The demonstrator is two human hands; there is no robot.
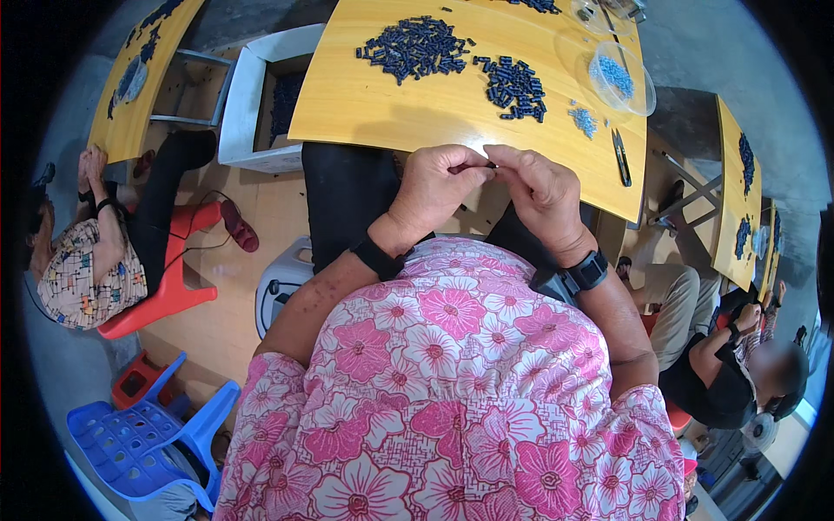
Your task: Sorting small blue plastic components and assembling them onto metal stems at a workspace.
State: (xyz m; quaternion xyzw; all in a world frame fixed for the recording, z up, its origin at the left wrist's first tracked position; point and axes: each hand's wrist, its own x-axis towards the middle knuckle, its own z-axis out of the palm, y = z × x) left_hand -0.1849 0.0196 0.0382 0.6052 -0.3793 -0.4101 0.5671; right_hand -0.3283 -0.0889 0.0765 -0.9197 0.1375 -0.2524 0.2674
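Dark little piece [489, 164] (thin, pinched)

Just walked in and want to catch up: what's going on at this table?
A person in a pink flowered top sits at a yellow table, both hands raised near its edge. The left hand and right hand pinch one small dark piece between their fingers. Two piles of dark blue pieces lie on the table, beside a clear dish of light blue bits. Other people sit at neighbouring tables.
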